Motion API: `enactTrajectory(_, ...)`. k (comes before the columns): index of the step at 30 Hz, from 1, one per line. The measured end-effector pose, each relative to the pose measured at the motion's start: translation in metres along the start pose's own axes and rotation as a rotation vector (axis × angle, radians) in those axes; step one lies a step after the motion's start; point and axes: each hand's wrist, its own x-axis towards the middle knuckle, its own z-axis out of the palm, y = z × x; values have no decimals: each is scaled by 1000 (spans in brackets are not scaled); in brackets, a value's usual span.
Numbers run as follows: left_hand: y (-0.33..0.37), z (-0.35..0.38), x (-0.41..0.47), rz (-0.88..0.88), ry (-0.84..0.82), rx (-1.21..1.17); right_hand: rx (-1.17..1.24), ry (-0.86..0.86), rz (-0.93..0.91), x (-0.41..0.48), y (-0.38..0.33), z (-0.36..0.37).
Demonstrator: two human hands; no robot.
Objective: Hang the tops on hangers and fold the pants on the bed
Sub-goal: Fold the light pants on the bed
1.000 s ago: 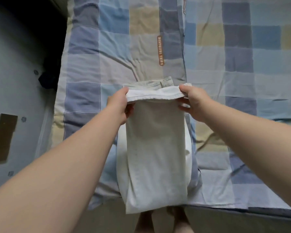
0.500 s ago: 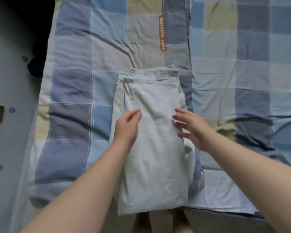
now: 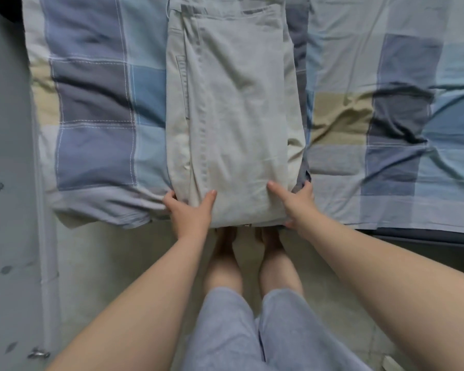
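Observation:
Pale beige pants (image 3: 233, 116) lie folded in half lengthwise and doubled over on the bed, their near folded end at the bed's front edge. My left hand (image 3: 190, 212) grips the near left corner of that end, thumb on top and fingers tucked under the cloth. My right hand (image 3: 295, 204) grips the near right corner the same way, thumb lying on top. The waistband end runs out of view at the top. No tops or hangers are in view.
A checked blue, grey and tan bedcover (image 3: 373, 116) spreads across the bed, its hem hanging over the front edge. A grey panel (image 3: 8, 183) stands on the left. My bare feet (image 3: 248, 236) stand on the pale floor below the pants.
My hands laid the leg ends down over the waistband, smoothed the top, then slid back to the near fold and took hold of its two corners. The view tilted downward.

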Motion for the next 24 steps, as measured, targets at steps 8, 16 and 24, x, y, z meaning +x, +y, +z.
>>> enactTrajectory(8, 2, -17, 21, -90, -349, 52, -23, -213, 187, -4, 19, -15)
enactTrajectory(16, 22, -48, 0, -274, -535, -11, -32, -334, 99, -49, 7, -34)
enactTrajectory(24, 4, -100, -83, -404, -569, 61, -65, -394, 273, -140, 39, -75)
